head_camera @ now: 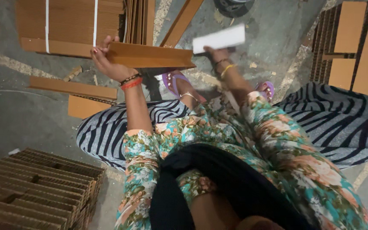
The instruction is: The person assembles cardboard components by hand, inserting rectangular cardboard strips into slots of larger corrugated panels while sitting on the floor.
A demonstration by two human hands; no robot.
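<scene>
Grey concrete floor (30, 123), littered with brown offcuts. Strapped bundle of corrugated brown sheets (71, 25), top left, bound by two white bands, lying flat. Stack of ribbed cardboard panels (35, 187), bottom left, edges showing flutes. Further brown boards (354, 42) laid over a corrugated stack, top right. Zebra-striped cloth (341, 123) spread under the seated person, who wears floral clothing. Long brown cardboard strip (150, 55), held level above the floor at centre; left hand (107, 59) closed around its left end, fingers wrapped over the top edge. White rectangular block (219, 38), just right of the strip's far end; right hand (216, 54) grips it from below. Purple sandals (173, 81) beneath the strip.
</scene>
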